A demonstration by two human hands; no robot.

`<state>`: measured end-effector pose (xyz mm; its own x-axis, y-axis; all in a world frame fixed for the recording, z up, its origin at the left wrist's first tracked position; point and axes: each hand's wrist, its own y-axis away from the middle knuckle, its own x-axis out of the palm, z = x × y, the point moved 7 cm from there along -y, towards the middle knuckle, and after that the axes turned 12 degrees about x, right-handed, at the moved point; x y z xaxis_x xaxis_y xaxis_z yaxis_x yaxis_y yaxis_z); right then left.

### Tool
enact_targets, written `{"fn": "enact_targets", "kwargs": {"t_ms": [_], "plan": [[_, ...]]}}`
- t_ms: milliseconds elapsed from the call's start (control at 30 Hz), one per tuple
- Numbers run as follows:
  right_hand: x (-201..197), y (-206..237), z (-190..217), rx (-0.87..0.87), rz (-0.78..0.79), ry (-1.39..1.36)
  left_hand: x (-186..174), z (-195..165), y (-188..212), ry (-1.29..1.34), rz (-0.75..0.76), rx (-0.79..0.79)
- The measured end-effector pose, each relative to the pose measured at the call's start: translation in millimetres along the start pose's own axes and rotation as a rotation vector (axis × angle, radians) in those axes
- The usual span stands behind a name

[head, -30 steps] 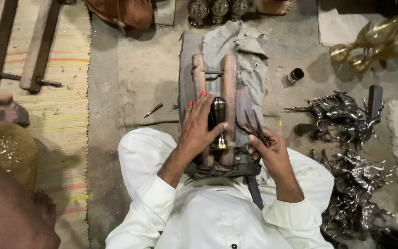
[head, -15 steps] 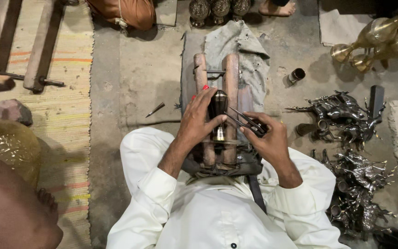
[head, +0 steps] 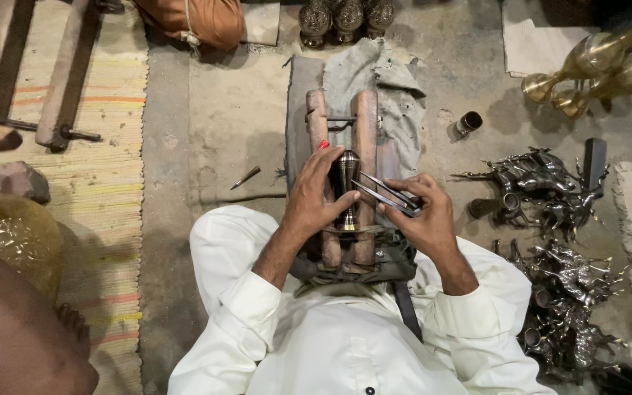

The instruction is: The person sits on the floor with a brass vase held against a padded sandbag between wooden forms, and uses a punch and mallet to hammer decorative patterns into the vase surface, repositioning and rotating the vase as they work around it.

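Wooden twin-rail rest (head: 363, 139): landmark, ahead of your lap. Your left hand (head: 314, 197), fingers clamped round the dark ribbed metal piece (head: 345, 189) between its rails. Your right hand (head: 422, 216), just right, pinching metal calipers (head: 385, 194) against it. Risk: loosened grip lets the piece roll, calipers skid.

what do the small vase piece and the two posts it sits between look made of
The small vase piece, steadied by the left hand, looks like metal: dark, finely ribbed body with a brassy glint at its base. The two posts look like bare, worn wood, matte reddish-brown with rounded ends. The thin tool in the right hand looks like polished steel.
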<state>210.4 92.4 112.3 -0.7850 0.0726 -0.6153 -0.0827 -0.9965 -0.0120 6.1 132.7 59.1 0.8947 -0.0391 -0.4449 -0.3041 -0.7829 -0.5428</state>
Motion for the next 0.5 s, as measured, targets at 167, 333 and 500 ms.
{"fn": "enact_targets", "kwargs": {"t_ms": [167,333,500], "plan": [[-1,-4,-9,0.126,0.045,-0.176,-1,0,-1,-0.003,-0.033,-0.026],[-4,-4,5,-0.008,0.044,-0.048,-2,-3,-1,-0.008,-0.078,-0.026],[-5,-11,15,-0.005,0.066,0.034,-3,-6,-2,-0.014,-0.081,-0.029]]}}
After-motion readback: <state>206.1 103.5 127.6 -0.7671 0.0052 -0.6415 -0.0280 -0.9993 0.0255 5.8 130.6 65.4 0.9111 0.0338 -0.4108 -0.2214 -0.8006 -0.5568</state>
